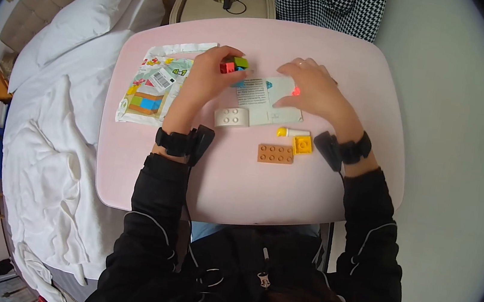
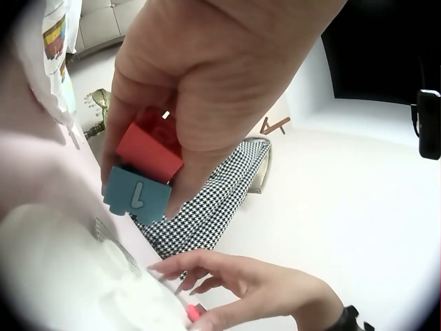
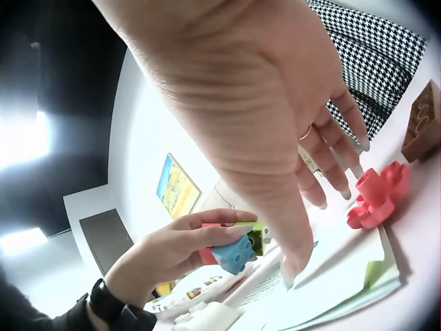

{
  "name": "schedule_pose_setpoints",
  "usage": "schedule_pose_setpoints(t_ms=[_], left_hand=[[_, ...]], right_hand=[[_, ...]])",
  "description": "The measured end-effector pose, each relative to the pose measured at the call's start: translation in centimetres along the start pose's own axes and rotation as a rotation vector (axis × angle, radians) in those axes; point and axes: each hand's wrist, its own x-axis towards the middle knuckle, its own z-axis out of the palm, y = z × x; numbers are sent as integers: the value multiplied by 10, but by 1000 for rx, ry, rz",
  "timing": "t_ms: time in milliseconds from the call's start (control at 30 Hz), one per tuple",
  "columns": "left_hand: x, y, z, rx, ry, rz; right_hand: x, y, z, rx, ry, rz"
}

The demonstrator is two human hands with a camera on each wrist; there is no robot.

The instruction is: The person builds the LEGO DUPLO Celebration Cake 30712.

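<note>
My left hand (image 1: 206,77) grips a cluster of joined bricks: a red brick (image 2: 150,153), a light blue brick (image 2: 138,195) with a "1"-like mark, and a lime green brick (image 1: 241,63). Over the right part of a printed paper (image 1: 254,97), my right hand (image 1: 316,90) is spread with its fingers apart, holding nothing. Beside it, a pink-red flower-shaped piece (image 3: 375,196) lies near the paper's edge. A brown brick (image 3: 422,124) is beyond that flower piece in the right wrist view.
A printed packet (image 1: 150,88) lies on the left of the pink table (image 1: 224,194). Nearer the front are a white curved brick (image 1: 231,117), a tan brick (image 1: 275,154), a yellow brick (image 1: 302,145) and a small white-and-yellow piece (image 1: 293,133).
</note>
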Motion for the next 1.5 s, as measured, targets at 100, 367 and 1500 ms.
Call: schedule_pose_setpoints(t_ms=[100,367,1500], left_hand=[[0,-6,-3,4,-10,-56],[-3,-17,-4,76,-7,-89],[-2,50,1,-619,80,130]], right_hand=[[26,-1,-10,24,-343,70],[48,18,-8,70,-362,75],[-11,-15,-64,929,493,178]])
